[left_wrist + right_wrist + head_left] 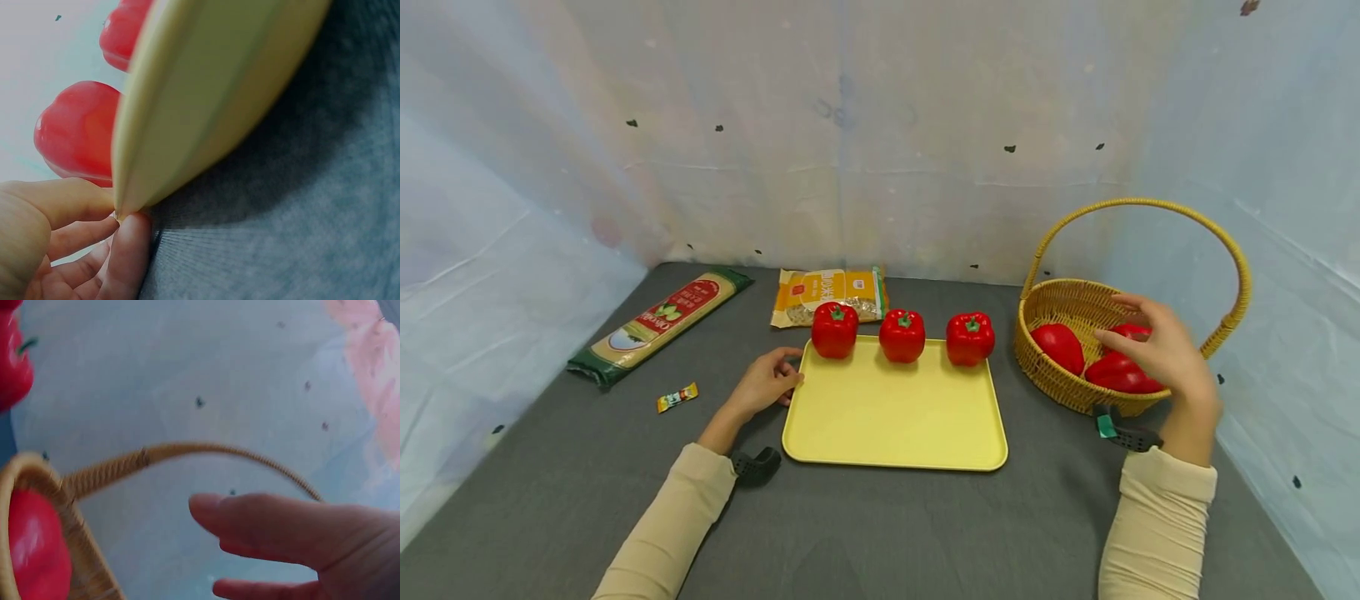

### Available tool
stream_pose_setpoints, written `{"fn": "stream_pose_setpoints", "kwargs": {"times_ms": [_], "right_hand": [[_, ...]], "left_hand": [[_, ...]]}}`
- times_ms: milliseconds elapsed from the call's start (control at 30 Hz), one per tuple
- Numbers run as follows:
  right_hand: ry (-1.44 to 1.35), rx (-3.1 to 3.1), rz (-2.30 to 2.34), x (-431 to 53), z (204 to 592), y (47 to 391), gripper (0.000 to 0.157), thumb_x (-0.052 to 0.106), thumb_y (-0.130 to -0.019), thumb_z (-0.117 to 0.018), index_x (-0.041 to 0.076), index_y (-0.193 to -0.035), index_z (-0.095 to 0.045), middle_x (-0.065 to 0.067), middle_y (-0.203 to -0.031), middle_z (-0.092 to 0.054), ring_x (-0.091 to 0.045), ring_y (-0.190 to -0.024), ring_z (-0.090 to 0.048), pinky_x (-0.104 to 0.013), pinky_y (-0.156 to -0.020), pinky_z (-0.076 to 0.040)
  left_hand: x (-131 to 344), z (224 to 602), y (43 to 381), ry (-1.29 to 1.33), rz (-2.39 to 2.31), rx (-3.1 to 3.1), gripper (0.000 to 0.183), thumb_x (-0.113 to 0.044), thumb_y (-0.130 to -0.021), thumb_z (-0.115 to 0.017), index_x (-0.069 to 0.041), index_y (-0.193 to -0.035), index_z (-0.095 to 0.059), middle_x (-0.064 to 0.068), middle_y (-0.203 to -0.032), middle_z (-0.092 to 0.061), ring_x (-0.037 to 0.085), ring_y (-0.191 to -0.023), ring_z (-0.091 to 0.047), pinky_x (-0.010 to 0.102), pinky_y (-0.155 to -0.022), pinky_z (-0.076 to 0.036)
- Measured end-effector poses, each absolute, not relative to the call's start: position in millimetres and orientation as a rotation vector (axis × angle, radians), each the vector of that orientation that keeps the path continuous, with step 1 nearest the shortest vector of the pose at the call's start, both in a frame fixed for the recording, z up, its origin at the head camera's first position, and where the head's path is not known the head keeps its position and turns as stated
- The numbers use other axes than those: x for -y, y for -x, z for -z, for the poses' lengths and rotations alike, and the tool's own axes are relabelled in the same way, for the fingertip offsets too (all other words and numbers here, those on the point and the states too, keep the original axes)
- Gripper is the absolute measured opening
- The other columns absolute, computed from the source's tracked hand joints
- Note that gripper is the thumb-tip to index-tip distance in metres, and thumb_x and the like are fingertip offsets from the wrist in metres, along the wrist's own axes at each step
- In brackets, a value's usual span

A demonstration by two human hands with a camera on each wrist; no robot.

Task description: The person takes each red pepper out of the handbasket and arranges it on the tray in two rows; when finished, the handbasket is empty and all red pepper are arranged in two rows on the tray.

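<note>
My left hand [767, 382] pinches the left rim of a yellow tray [898, 417]; the left wrist view shows thumb and finger on the tray's edge [169, 119]. Along the tray's far side stand three red bell peppers [902, 340] in a row, green stems up. Over a wicker basket [1028, 357] on the right hovers my right hand [1167, 346], fingers extended and holding nothing. Several red peppers [1122, 373] lie inside the basket, partly hidden by that hand. In the right wrist view, the thumb and fingers are apart, near the basket's handle [206, 447].
A yellow-orange bag of grain [831, 293] lies behind the tray. On the left are a long green-and-tan pack [662, 325] and a small wrapped sweet [677, 397]. The basket's tall handle [1138, 202] arches upward. Pale sheeting [887, 208] surrounds the dark table.
</note>
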State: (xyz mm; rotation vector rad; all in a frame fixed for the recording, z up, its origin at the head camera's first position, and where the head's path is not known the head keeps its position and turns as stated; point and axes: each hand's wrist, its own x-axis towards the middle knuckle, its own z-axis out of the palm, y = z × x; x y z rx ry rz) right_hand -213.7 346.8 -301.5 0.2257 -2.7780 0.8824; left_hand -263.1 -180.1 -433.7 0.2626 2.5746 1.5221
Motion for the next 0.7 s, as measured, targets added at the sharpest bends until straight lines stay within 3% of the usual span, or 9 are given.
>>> {"fn": "stream_pose_setpoints", "kwargs": {"times_ms": [67, 400, 700], "right_hand": [[-0.188, 2.797, -0.823, -353, 303, 217, 0.068, 0.032, -0.089, -0.062, -0.005, -0.138, -0.035, -0.030, -0.132, -0.040, -0.048, -0.113, -0.041, -0.063, -0.089, -0.034], [-0.059, 2.848, -0.719, -378, 308, 245, 0.073, 0.032, -0.089, -0.061, -0.012, -0.137, -0.029, -0.042, -0.128, -0.034, -0.055, -0.112, -0.037, -0.066, -0.088, -0.034], [0.133, 2.889, -0.799, -392, 306, 262, 0.083, 0.042, -0.090, -0.056, -0.009, -0.143, -0.017, -0.042, -0.135, -0.026, -0.057, -0.118, -0.028, -0.067, -0.093, -0.030]], "left_hand": [[180, 434, 264, -0.262, -1.516, -2.578, 0.044, -0.009, -0.090, -0.060, 0.001, -0.131, -0.046, 0.011, -0.082, -0.055, 0.017, -0.058, -0.056, 0.028, -0.052, -0.053], [180, 437, 265, -0.273, -1.523, -2.574, 0.045, -0.010, -0.090, -0.060, 0.001, -0.131, -0.045, 0.012, -0.083, -0.054, 0.017, -0.059, -0.056, 0.028, -0.052, -0.053], [181, 437, 265, -0.273, -1.522, -2.579, 0.045, -0.010, -0.090, -0.060, 0.001, -0.131, -0.046, 0.011, -0.082, -0.054, 0.017, -0.058, -0.056, 0.029, -0.052, -0.053]]}}
